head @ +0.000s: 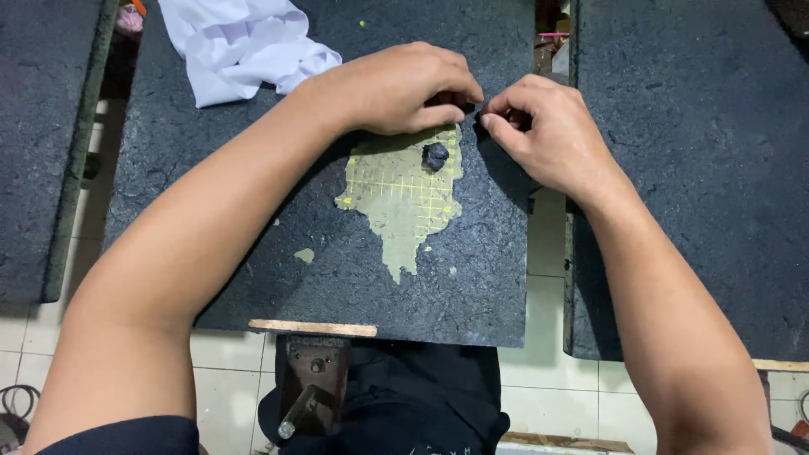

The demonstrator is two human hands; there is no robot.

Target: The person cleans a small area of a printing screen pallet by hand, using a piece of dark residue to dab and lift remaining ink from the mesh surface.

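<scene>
My left hand (396,88) and my right hand (543,135) meet fingertip to fingertip over the far edge of a worn dark board (337,244). Between the pinched fingers sits a small dark piece (479,111), mostly hidden by the fingers. Just below them a small black lump (435,156) lies on a pale yellow-green patch with grid lines (400,202) where the board's dark coating is worn away.
A crumpled white cloth (244,42) lies at the board's far left. Dark boards stand to the left (42,143) and right (699,168), with gaps over white floor tiles between. A wooden bracket with a metal pin (310,383) sits under the near edge.
</scene>
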